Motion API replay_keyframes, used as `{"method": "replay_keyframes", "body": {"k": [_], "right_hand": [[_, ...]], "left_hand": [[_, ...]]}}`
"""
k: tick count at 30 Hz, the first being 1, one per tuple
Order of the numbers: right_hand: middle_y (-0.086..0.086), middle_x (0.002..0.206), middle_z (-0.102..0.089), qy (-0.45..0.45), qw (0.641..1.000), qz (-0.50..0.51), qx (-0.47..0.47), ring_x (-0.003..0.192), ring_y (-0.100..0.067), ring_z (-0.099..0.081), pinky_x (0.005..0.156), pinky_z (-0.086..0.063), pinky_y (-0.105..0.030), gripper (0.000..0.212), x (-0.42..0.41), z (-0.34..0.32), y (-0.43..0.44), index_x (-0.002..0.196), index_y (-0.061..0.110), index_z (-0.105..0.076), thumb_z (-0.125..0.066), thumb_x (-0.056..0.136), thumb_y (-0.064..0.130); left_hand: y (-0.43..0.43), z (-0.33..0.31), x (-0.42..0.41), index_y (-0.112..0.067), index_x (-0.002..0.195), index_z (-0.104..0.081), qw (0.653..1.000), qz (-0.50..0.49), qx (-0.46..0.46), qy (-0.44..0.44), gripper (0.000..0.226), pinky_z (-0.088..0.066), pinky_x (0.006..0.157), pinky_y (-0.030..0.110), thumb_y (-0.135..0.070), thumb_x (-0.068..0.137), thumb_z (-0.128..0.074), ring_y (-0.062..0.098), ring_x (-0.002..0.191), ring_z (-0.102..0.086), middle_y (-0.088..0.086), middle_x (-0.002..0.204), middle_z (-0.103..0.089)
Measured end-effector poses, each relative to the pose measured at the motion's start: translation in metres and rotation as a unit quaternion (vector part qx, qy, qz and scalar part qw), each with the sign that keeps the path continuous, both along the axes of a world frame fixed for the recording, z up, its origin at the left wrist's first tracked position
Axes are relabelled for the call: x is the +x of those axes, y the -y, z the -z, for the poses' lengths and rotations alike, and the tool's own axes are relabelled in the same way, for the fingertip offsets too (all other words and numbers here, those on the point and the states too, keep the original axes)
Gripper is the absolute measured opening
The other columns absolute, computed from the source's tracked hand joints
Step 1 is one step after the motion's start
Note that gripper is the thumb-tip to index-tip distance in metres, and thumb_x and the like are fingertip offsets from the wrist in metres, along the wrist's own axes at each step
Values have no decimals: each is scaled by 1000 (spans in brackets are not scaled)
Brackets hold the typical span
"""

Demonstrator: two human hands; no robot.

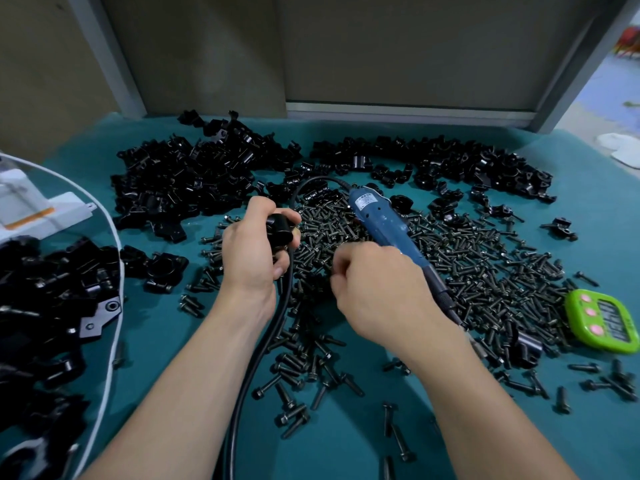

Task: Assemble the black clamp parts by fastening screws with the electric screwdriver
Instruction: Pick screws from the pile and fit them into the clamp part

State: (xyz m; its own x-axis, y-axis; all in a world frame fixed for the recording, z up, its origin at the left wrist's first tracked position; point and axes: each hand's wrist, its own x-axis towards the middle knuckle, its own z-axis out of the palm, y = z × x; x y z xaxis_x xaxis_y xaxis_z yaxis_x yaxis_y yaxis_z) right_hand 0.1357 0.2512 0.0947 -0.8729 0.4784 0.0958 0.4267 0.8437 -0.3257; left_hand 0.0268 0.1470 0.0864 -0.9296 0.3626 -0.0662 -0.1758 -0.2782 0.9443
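Note:
My left hand (251,252) grips a black clamp part (281,227) just above the left edge of the screw pile. My right hand (381,294) is over the pile of black screws (485,271) with its fingers curled down. The blue electric screwdriver (381,220) runs under that hand's palm, cord end pointing away from me and bit end (450,306) sticking out toward the lower right. Its black cable (277,327) loops behind the left hand and runs down between my forearms. What the right fingertips touch is hidden.
Heaps of black clamp parts lie at the back left (180,178) and back right (450,161). A white-rimmed container (116,271) with more black parts is at the left. A green timer (602,320) sits at the right. Loose screws scatter over the teal mat (166,341).

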Motion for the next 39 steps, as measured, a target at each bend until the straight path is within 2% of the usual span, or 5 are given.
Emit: {"method": "replay_keyframes", "body": {"k": [6,11,16,35,39], "right_hand": [[-6,65,-72,-224,888,-5,-401,53,-25,-62,50,-46,-35,15,-2,-4,-6,80,21,-71,-68,94,18],[-10,66,-72,-333,772,-24,-540,57,-17,-64,55,-53,-22,24,0,-9,-7,74,11,-81,-78,79,-12],[-17,79,-77,-346,740,-24,-577,65,-24,-73,64,-60,-26,31,-1,-10,-7,79,9,-82,-69,84,-19],[-2,60,-70,-311,875,-81,-362,47,-18,-64,48,-50,-25,13,0,-2,-4,77,21,-77,-83,86,14],[15,58,-67,-314,900,-74,-292,47,-6,-60,50,-46,-15,15,0,-2,0,74,22,-76,-84,86,21]], "left_hand": [[-1,2,3,-17,65,-73,998,34,-14,-42,38,-24,36,22,-36,88,-50,13,44,-35,9,63,-58],[-5,1,12,-19,63,-75,994,60,-38,-88,44,-28,35,17,-43,89,-50,6,39,-44,7,61,-63],[-9,6,13,-20,65,-78,993,67,-35,-95,55,-33,36,13,-39,107,-46,3,41,-53,-1,57,-68],[-15,26,6,-18,78,-82,967,88,-138,-197,81,-56,77,58,-82,91,-35,37,74,-70,9,65,-72],[-12,23,10,-26,71,-80,958,31,-163,-234,71,-53,68,35,-79,89,-35,14,66,-68,-2,65,-74]]}}
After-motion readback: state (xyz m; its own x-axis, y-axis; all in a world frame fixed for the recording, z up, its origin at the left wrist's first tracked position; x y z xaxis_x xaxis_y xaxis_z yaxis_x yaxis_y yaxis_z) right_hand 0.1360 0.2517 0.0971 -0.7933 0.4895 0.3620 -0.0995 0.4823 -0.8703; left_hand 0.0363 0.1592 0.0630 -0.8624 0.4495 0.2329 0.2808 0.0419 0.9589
